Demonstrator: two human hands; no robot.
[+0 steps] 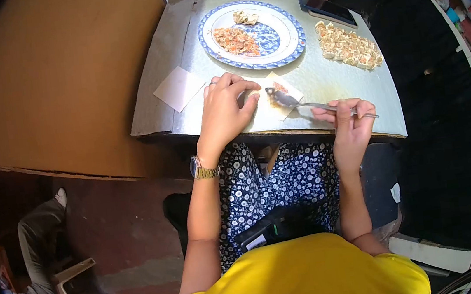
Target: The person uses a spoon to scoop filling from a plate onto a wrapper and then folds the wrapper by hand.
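Between the thumb and fingers of my right hand [351,116] is the handle of a metal spoon [315,105]. The spoon's bowl rests over a square wrapper [285,94] with a little orange filling on it. My left hand [229,105], a gold watch on its wrist, is beside that wrapper with thumb and fingers curved; whether it pinches an edge I cannot make out. Behind it, a blue-and-white plate [215,55] holds chopped orange filling [236,41] and a crumpled pale piece [245,17]. Left of my left hand lies a pale square stack of wrappers [179,89].
Rows of folded dumplings [347,45] sit at the table's right side, with a phone [327,10] behind them. The table's front edge [304,134] runs above my lap. At the lower left are a person's leg [37,253] and an open box [79,286].
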